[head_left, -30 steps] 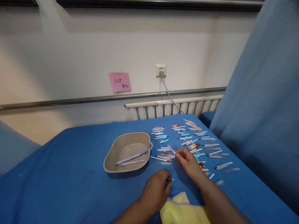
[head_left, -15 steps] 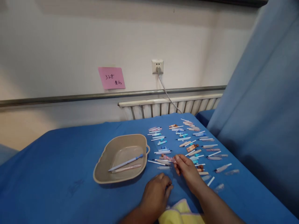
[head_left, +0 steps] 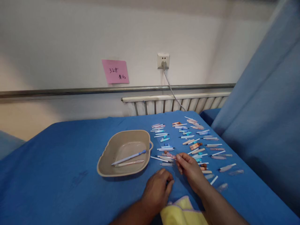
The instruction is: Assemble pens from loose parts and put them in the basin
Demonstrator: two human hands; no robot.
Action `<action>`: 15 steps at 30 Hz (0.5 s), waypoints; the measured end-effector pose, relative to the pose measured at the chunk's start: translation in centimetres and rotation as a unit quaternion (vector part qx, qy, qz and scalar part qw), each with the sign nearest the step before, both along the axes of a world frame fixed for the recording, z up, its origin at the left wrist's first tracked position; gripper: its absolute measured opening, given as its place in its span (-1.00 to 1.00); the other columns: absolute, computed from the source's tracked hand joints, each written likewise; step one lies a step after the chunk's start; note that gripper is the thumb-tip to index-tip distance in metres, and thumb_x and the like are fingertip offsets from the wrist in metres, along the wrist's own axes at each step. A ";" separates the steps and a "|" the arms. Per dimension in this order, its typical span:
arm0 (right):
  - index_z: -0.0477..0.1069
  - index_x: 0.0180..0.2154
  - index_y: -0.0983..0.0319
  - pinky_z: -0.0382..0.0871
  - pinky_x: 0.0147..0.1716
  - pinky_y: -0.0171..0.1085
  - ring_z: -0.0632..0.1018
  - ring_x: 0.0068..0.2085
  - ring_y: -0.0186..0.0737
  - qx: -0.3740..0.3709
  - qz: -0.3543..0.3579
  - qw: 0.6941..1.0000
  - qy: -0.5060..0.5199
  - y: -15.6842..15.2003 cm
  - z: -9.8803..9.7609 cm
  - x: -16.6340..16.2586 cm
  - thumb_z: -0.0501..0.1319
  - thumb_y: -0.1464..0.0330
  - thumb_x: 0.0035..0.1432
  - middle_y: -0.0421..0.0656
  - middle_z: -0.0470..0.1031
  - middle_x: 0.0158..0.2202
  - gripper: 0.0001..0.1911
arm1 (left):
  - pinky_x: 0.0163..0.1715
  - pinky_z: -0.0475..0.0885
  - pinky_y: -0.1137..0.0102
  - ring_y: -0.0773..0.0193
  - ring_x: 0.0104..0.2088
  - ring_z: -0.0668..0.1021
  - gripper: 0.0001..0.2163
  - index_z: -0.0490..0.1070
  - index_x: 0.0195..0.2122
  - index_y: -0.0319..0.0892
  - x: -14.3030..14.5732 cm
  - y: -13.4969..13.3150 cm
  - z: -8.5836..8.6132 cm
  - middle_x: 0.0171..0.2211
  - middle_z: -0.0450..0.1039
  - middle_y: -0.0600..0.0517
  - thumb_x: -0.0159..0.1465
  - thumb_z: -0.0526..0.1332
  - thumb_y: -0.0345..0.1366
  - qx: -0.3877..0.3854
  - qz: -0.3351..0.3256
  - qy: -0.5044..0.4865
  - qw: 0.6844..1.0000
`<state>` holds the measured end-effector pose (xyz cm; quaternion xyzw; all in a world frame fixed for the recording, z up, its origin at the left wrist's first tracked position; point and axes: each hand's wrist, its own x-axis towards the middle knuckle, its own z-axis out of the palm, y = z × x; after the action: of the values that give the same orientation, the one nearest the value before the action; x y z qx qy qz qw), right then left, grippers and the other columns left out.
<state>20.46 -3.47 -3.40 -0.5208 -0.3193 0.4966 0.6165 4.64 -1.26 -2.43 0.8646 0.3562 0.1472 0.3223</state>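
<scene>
My right hand (head_left: pixel 190 168) pinches the end of a pink patterned pen barrel (head_left: pixel 170 155), just above a group of pen parts. My left hand (head_left: pixel 158 187) rests on the blue cloth with its fingers curled in; whatever they may hold is hidden. To its upper left stands a beige tray (head_left: pixel 101 170). Inside the tray lie a blue-lilac pen (head_left: pixel 128 157) and a pale pink pen (head_left: pixel 130 163), side by side. Clear pen barrels, white refills and blue, teal, pink and brown pieces lie in rows around my right hand, among them a brown piece (head_left: pixel 195 146).
A yellow cloth (head_left: pixel 185 214) lies at the front between my forearms. Blue cloth (head_left: pixel 70 147) covers the table. At the right hangs a blue curtain (head_left: pixel 260 103). Behind, a cord (head_left: pixel 172 90) runs from a wall socket (head_left: pixel 163 60) down past a white radiator (head_left: pixel 159 98).
The camera view has shifted slightly, moving the scene a little to the right and up. Both hands keep nearly the same pose, with the pink barrel still in the right one.
</scene>
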 end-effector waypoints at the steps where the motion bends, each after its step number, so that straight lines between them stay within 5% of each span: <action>1: 0.28 -0.51 0.24 0.02 -0.63 -0.40 0.20 -0.65 -0.46 0.002 0.001 1.000 0.008 0.0 -0.1 0.0 0.21 0.08 0.09 -0.34 0.22 -0.67 -0.63 | -0.30 0.30 0.40 0.24 -0.31 0.44 -0.93 0.38 -0.38 -0.16 0.0 0.1 0.0 -0.35 0.42 0.01 0.20 0.12 -0.38 -0.015 0.012 -0.028 0.999; 6: 0.28 -0.51 0.24 0.01 -0.63 -0.39 0.20 -0.66 -0.46 0.004 -0.001 0.999 0.036 0.1 -0.2 0.3 0.22 0.09 0.08 -0.33 0.23 -0.67 -0.64 | -0.42 0.28 0.44 0.31 -0.45 0.40 -0.87 0.39 -0.45 -0.19 0.1 0.9 0.0 -0.49 0.38 0.06 0.16 0.21 -0.25 -0.184 0.106 -0.194 0.958; 11: 0.28 -0.51 0.24 0.01 -0.63 -0.40 0.20 -0.65 -0.46 -0.002 -0.003 0.999 0.042 0.0 0.0 0.4 0.23 0.12 0.09 -0.34 0.23 -0.66 -0.66 | -0.51 0.30 0.49 0.41 -0.55 0.39 -0.76 0.38 -0.43 -0.22 0.3 1.6 -0.2 -0.48 0.44 0.05 0.03 0.35 -0.18 -0.433 0.163 -0.334 0.821; 15: 0.29 -0.51 0.25 0.02 -0.63 -0.40 0.20 -0.65 -0.46 -0.004 0.000 0.999 0.047 -0.1 0.1 0.3 0.25 0.12 0.06 -0.34 0.23 -0.66 -0.66 | -0.47 0.33 0.51 0.44 -0.51 0.42 -0.75 0.39 -0.39 -0.23 0.2 1.9 -0.4 -0.43 0.45 0.04 -0.01 0.41 -0.27 -0.507 0.164 -0.376 0.758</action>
<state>20.75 -3.61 -3.26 -0.4993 -0.2882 0.5219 0.6287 4.85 0.63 -2.86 0.3787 0.3655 0.3089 0.7922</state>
